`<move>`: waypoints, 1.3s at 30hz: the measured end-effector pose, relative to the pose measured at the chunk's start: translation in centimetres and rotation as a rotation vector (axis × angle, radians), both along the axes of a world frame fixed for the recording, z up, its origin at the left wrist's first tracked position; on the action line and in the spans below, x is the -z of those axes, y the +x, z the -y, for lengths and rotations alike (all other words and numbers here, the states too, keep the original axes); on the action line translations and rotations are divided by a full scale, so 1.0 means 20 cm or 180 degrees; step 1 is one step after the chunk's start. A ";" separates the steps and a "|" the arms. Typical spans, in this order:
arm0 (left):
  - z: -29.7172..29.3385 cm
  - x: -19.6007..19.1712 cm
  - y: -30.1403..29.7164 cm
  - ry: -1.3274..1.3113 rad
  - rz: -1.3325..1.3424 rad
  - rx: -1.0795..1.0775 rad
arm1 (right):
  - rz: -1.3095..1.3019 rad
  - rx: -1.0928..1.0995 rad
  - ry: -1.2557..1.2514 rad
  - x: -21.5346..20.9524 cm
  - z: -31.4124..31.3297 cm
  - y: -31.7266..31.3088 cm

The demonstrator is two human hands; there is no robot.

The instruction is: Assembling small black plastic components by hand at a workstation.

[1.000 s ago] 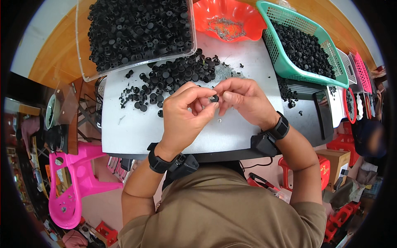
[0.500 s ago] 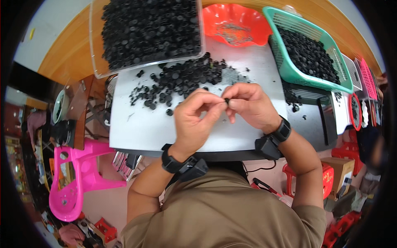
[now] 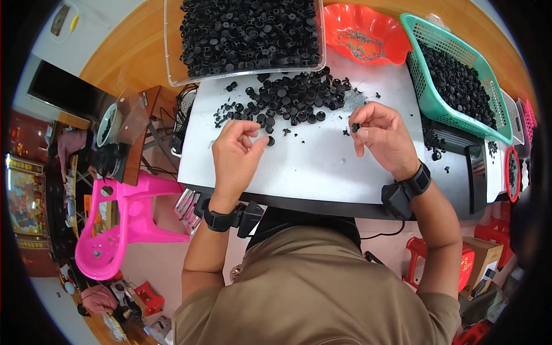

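My right hand [image 3: 386, 138] pinches a small black plastic piece [image 3: 355, 127] between thumb and index finger, over the right part of the white tabletop [image 3: 310, 167]. My left hand [image 3: 234, 161] is over the left part, its thumb and curled index finger apart with nothing visible between them. A round black cap [image 3: 271, 141] lies on the table just beside the left thumb tip. Beyond both hands spreads a loose heap of round black caps [image 3: 293, 95], with smaller black bits [image 3: 229, 112] at its left. A little pile of thin grey pins [image 3: 355, 99] lies beyond my right hand.
At the back stands a clear bin [image 3: 247, 43] full of black caps. Beside it are a red scalloped bowl [image 3: 397, 37] with metal pins and a green basket [image 3: 422, 75] of black parts. A pink plastic stool [image 3: 129, 224] stands on the floor at left.
My hands have moved apart from where they met at the small black piece; it stays in the right hand, and the left has gone left toward a loose cap. The whole view has shifted.
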State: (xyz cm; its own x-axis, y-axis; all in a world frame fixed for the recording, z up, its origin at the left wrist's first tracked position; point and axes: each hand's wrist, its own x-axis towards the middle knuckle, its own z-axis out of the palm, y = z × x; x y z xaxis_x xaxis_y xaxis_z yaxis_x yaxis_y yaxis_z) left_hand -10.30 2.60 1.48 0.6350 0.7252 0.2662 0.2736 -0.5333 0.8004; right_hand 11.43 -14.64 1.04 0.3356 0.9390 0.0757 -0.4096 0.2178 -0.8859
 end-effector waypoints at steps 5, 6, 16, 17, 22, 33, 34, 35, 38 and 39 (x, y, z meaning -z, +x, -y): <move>0.03 0.06 0.02 0.0860 -0.0522 0.0082 | 0.0143 0.0046 -0.0050 0.00 0.00 -0.01; 0.03 0.07 0.04 0.0945 -0.0517 0.0062 | 0.0233 0.0053 -0.0050 0.00 0.00 -0.01; 0.24 -0.13 0.38 -0.0421 0.0193 0.1312 | 0.0610 0.0245 0.0154 -0.05 0.01 -0.08; 0.24 -0.12 0.41 -0.0441 0.0374 0.1373 | 0.0655 0.0300 0.0137 -0.05 0.01 -0.06; 0.23 -0.10 0.51 -0.1370 0.1027 0.1791 | 0.0513 0.0676 0.0340 -0.06 0.02 -0.01; 0.17 -0.01 0.56 -0.3479 0.1456 0.2206 | 0.0205 0.0537 0.0589 -0.09 0.02 0.01; 0.18 -0.01 0.56 -0.3438 0.1538 0.2168 | 0.0195 0.0508 0.0590 -0.08 0.02 0.02; 0.18 -0.01 0.56 -0.3403 0.1617 0.2141 | 0.0182 0.0525 0.0586 -0.07 0.02 0.02; 0.17 -0.02 0.56 -0.3287 0.1661 0.2017 | 0.0401 0.0724 0.0490 -0.05 0.01 0.04; 0.16 -0.02 0.56 -0.3292 0.1654 0.2015 | 0.0384 0.0693 0.0495 -0.05 0.02 0.05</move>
State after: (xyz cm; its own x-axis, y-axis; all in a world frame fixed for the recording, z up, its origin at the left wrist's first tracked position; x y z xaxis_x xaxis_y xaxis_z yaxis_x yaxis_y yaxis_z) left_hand 0.82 -0.70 1.95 0.9301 0.3570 0.0862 -0.2563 0.4628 0.8486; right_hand 12.37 -14.95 2.01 0.5077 0.8199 0.2646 -0.2320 0.4259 -0.8745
